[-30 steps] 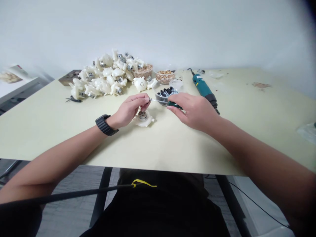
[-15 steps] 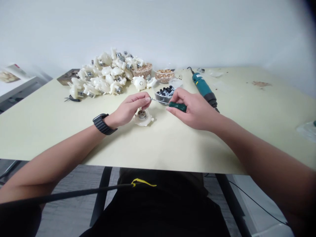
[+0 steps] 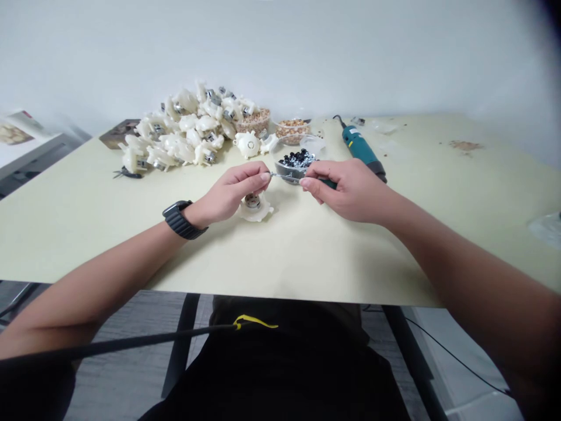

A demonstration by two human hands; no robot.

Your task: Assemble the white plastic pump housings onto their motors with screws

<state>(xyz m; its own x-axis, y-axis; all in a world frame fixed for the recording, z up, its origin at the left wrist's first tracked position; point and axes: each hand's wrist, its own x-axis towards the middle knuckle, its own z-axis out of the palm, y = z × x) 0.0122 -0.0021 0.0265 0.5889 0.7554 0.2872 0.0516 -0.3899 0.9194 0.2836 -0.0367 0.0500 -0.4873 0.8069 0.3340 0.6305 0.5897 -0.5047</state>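
Observation:
My right hand (image 3: 350, 190) is closed around a screwdriver (image 3: 329, 183) with a green handle, its thin metal shaft pointing left. The thumb and forefinger of my left hand (image 3: 243, 187) are pinched together at the shaft's tip, and whatever small piece sits between them is too tiny to make out. Just below my left fingers, a cream plastic part (image 3: 256, 211) with a round metal motor-like centre lies on the table, partly covered by the hand. Behind the shaft stands a clear tub (image 3: 289, 173) of black and silvery small pieces.
A heap of cream plastic parts (image 3: 175, 146) fills the back left, with small pliers (image 3: 130, 173) before it. Two tubs of brownish pieces, one tub (image 3: 293, 132) on the right, stand behind. A teal power tool (image 3: 362, 149) lies beyond my right hand.
My right fingers have shifted forward on the screwdriver, covering more of its green handle. The left hand stays pinched at the tip, and the cream part has not moved.

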